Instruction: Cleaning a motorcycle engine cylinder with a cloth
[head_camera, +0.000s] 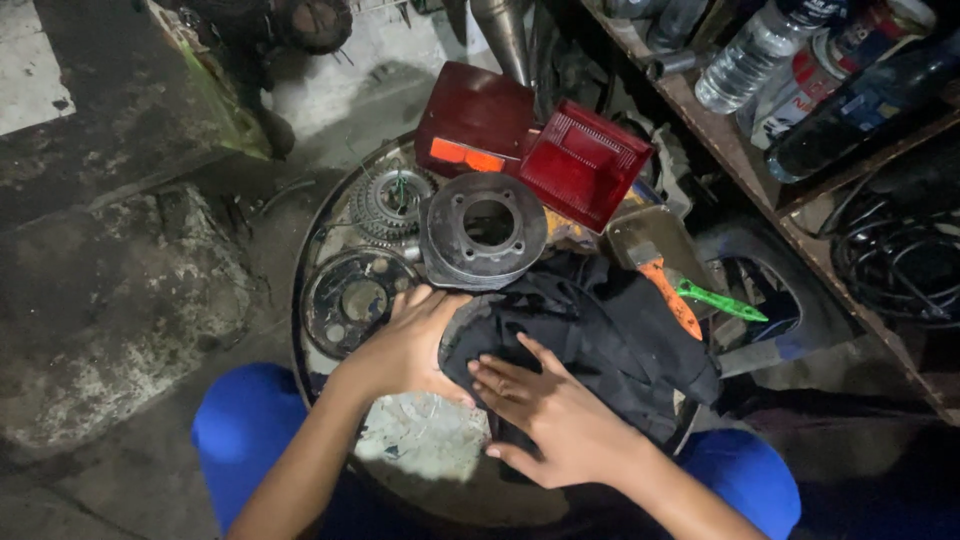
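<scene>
Left hand (408, 345) cupped a round part wrapped in black cloth (590, 340), fingers curled on its edge. Right hand (560, 420) lay flat, fingers spread, pressing the cloth. Cloth sat center of round tabletop (420, 450); brake drum (485, 230) at 12 o'clock, sprocket (388, 203) at 11.

Overall light: dim, cool, bluish; brightest in the middle, falling off hard toward the corners
Source: seemingly from above and near the camera; lit best on both forearms and the red lens cover (583, 162)
Shadows: deep at right under the shelf (740, 150); dark cloth (600, 340) nearly without detail
Glare: small highlights on the clear bottle (745, 55); dull sheen on the metal drum (485, 230)
Sharpness: centre fairly crisp; left hand (415, 345) and right hand (555, 415) slightly soft
Edges: mild wide-angle bending; grainy in the dark floor (110, 300)
</scene>
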